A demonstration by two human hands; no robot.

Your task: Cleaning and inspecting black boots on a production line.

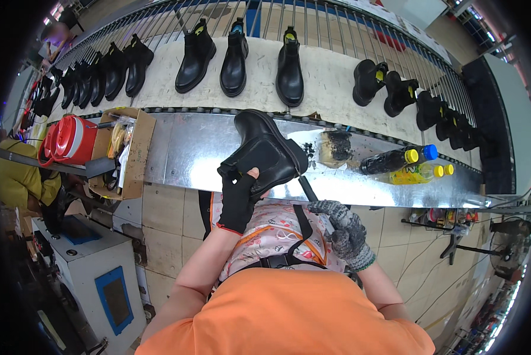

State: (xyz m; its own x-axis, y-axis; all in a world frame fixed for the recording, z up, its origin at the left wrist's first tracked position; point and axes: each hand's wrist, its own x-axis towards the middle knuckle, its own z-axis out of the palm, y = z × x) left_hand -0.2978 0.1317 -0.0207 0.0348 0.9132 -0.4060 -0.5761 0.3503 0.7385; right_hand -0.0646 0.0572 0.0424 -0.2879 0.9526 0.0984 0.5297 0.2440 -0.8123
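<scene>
My left hand [239, 198], in a black glove with bare fingertips, grips a black ankle boot [265, 145] by its upper. Tilted over the metal ledge, the boot has its toe pointing away and its sole facing right. In a grey knitted glove, my right hand [343, 234] is closed round a slim dark tool [307, 189]. The tool's far end is at the boot's heel; whether it touches is unclear. Just right of the boot, a blackened pale block [335, 148] sits on the ledge with dark crumbs beside it.
Several black boots stand along the pale belt [242, 109] beyond the metal ledge [182, 142]. To the right lie bottles with yellow and blue caps [396, 163]. On the left are a red jug [70, 141] and an open cardboard box [136, 151]. A fan [508, 248] stands at far right.
</scene>
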